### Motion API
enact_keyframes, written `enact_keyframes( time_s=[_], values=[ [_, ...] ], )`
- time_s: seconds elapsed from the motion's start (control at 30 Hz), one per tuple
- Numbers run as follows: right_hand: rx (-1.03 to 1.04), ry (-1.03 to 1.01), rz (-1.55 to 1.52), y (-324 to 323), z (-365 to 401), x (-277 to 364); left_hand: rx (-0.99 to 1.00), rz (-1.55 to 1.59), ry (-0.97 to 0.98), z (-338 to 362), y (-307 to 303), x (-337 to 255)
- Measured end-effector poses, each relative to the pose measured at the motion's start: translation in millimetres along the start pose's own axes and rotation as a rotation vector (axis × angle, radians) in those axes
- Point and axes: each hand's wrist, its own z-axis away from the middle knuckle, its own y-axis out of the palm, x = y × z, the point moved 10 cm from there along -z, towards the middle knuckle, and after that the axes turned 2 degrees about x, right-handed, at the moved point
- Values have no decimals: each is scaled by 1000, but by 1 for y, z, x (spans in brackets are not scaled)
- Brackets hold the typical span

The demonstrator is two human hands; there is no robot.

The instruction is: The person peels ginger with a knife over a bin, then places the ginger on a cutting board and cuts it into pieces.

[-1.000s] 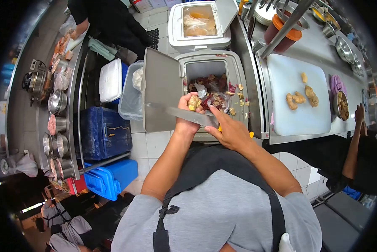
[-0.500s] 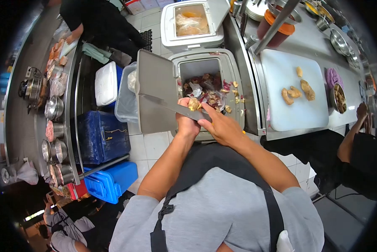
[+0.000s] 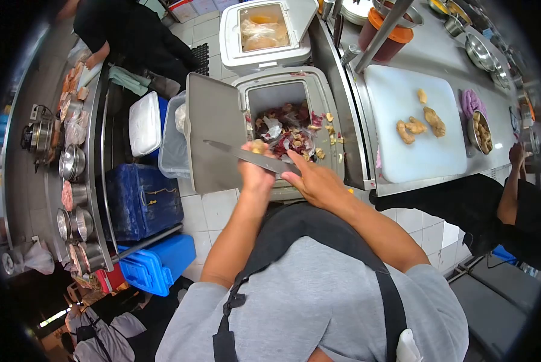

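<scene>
My left hand (image 3: 256,175) is closed around a piece of ginger (image 3: 257,146), whose top shows above the fingers. The fingers of my right hand (image 3: 316,181) grip a large knife (image 3: 246,155) near its handle; its blade points left and crosses over my left hand beside the ginger. Beneath both hands is an open grey bin (image 3: 318,81) holding dark red and purple peelings (image 3: 291,123), with pale scraps on its right rim. Its lid (image 3: 213,130) stands open on the left.
On the right counter lie a white cutting board (image 3: 415,160) with ginger pieces (image 3: 434,122) and a metal bowl (image 3: 481,131). A white bin (image 3: 229,45) stands ahead. Blue containers (image 3: 145,202) are at left. Other people (image 3: 128,36) stand at the upper left, lower left and right.
My left hand has moved slightly left with the ginger, and the knife now lies across it, lower on the ginger. The whole view has shifted a little.
</scene>
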Motion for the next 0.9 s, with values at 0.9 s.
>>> enact_keyframes(
  time_s=[0.9],
  values=[
    [-27, -34, 11, 5, -4, -22, -142, -153, -245, 25, 6, 17]
  ],
)
